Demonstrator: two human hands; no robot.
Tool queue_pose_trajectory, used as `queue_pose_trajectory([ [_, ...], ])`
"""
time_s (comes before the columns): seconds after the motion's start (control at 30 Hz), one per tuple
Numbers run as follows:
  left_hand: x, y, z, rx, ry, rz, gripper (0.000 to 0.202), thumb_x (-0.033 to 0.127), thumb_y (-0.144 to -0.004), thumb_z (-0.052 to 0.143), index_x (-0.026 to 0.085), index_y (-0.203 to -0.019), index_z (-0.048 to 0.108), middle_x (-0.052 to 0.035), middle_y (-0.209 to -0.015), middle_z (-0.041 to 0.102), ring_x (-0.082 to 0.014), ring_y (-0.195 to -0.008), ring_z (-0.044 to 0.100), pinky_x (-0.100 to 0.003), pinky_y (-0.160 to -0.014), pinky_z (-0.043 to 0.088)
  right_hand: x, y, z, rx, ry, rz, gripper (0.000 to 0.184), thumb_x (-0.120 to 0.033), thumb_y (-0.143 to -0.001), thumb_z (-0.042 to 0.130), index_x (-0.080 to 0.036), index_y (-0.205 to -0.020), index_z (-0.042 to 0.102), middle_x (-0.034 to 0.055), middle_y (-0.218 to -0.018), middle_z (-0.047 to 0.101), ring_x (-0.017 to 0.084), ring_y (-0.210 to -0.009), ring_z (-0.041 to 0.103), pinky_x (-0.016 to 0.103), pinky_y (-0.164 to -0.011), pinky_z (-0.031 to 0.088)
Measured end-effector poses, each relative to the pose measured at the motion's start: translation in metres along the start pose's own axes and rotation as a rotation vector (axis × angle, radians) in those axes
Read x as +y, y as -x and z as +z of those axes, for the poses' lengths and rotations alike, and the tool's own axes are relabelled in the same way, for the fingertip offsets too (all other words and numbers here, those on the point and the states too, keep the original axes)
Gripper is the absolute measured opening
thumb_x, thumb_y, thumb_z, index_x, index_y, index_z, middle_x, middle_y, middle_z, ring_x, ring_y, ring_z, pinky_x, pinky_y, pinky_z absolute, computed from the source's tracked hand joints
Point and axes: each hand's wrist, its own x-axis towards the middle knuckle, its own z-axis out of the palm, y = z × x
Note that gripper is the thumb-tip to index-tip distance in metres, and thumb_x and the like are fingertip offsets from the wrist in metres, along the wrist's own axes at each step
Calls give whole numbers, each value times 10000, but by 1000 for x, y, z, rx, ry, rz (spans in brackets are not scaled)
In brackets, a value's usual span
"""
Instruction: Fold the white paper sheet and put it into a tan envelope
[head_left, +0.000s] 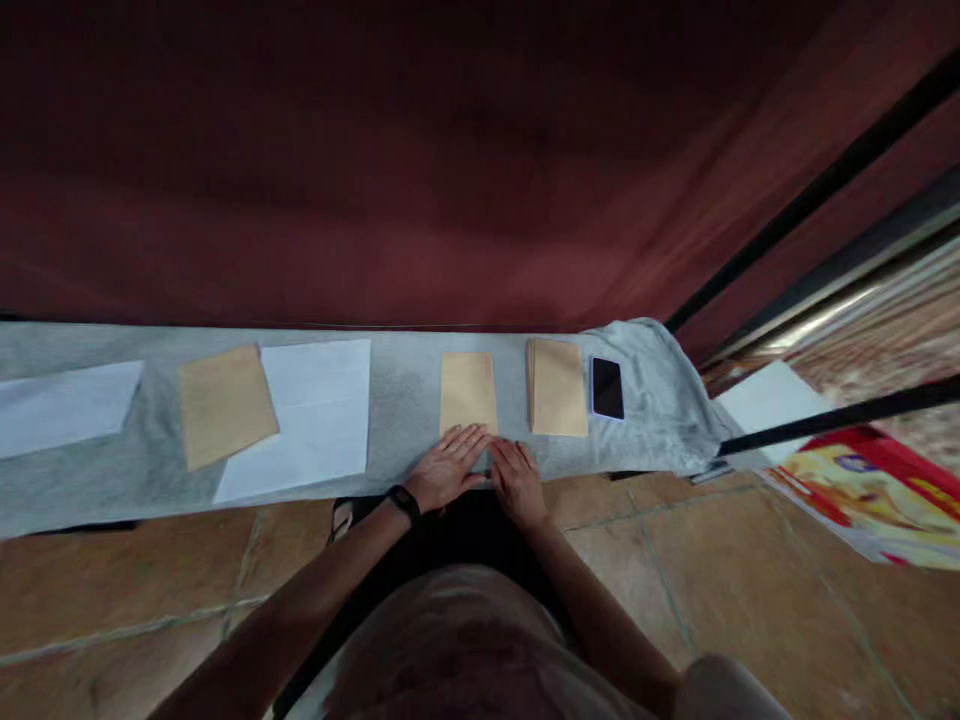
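A tan paper envelope (468,388) with small reddish print near its upper right corner lies flat on the grey cloth in front of me. My left hand (448,466), with a dark band on its wrist, rests on the envelope's near edge, fingers stretched out flat. Beside it, my right hand (517,482) touches the near right corner, fingers extended and close together; its palm side is hidden. To the right is a stack of similar envelopes (559,388). A larger-looking tan envelope (226,405) lies at an angle on the left, partly over white paper (322,430).
Grey cloth (405,400) covers the long narrow surface. A dark-screened phone (607,388) sits right of the stack. More white paper (67,405) lies far left. Dark red fabric (450,260) hangs behind. A colourful red-and-yellow box (877,490) and black bars stand at right.
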Motion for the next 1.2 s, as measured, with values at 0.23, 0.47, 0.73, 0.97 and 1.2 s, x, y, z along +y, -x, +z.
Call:
queue_pose_trajectory([
  [0.23,5,16,6,115,9,-209,573,420,-1012,394,103,-1488,420,-159,-1549,433,-251,-1457,378,-437,-1208,308,-6,-15,-9,11,50,233,358,-233,-1005,439,-192,-1325,594,108,-1321,633,261,-1143,566,415,-998,403],
  [0.47,2,6,-8,10,-87,-238,385,128,-961,410,104,-1299,593,-185,-1376,609,-270,-1307,555,-416,-1056,478,-13,-35,-8,59,-79,443,278,-204,-943,512,-191,-1172,669,127,-1191,650,267,-1080,566,401,-951,426],
  [0.73,9,-16,-43,-99,-166,-189,403,-12,-873,442,88,-1229,603,-196,-1203,674,-272,-1088,658,-382,-859,546,-19,-23,-9,75,-754,817,292,-448,-918,528,-206,-854,678,38,-740,677,187,-673,625,298,-649,502],
  [0.97,38,-19,-50,27,-184,-84,296,39,-912,435,144,-1060,669,-115,-1069,722,-230,-984,677,-353,-837,545,-34,-43,-3,142,-1365,971,390,-591,-713,699,-205,-748,660,32,-774,716,172,-720,658,258,-614,516],
  [1.2,46,2,-45,325,-108,-164,300,220,-966,493,165,-1210,659,-106,-1308,669,-240,-1165,629,-391,-1004,488,-3,-57,-31,409,-1432,966,399,-518,-654,822,-197,-668,584,-48,-527,563,143,-542,602,278,-578,559],
])
